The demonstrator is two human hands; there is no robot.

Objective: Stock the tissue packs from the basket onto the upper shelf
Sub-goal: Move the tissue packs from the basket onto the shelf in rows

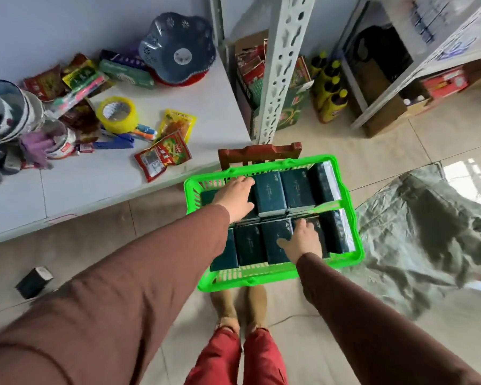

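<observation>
step: pick phase, both hands down in the green basket [272, 276], nothing lifted yet by the look of it
basket: sits on a dark red wooden stool [258, 152] just beside the shelf edge; folded handle [326, 207] lies across the middle between two rows of packs
tissue packs: dark teal tissue packs [270, 194] fill both rows, standing tight side by side, a few on edge at the right end
left hand: left hand [238, 197] laid over the far-row pack at the left end, fingers reaching over its top edge; firm grip or just contact, cannot tell
right hand: right hand [303, 241] on a near-row pack, thumb spread to the left, fingers bent over the top; looks like a grasp forming, but cannot tell for sure
upper shelf: white shelf board [161, 101] to the left, cluttered with snack packets [164, 157], a yellow tape roll [117, 113] and a blue bowl [178, 51]; bare patch near the front edge
stray: one dark pack [34, 282] lies on the floor, well apart from the basket
next move: my read is close fingers round one pack per hand, pull straight up clear of the neighbours and the handle, then carry left to the bare part of the board
risk: tight packing may drag adjacent packs along
</observation>
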